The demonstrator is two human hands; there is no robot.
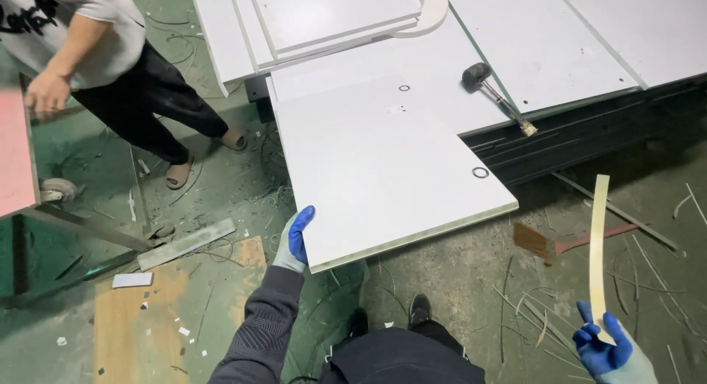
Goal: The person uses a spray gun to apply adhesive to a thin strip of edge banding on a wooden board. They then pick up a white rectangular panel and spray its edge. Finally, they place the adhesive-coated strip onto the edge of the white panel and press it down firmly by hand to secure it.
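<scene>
L hand [296,239], in a grey glove w/ blue palm, grips the near left corner of a white panel [383,163], fingers wrapped over its edge. The panel lies tilted, its far end resting on a stack of bigger white boards [545,38], its near end sticking out over the floor; two small round holes show on its face, one near the right edge, one near the far end. R hand [605,347], same kind of glove, pinches the lower end of a thin pale-yellow edge strip [598,244], which stands nearly upright w/ a slight curve, well apart from the panel. A rubber mallet [495,95] lies on the boards just beyond the panel's right side. More white panels [324,19] are stacked at the top, a curved piece beside them. Floor is green, littered w/ trimmings and offcuts; a plywood sheet [162,310] lies left of the person's arm. Another person [110,67] in a grey shirt, dark trousers and sandals stands top left, one hand on a red-topped cart [16,156].
</scene>
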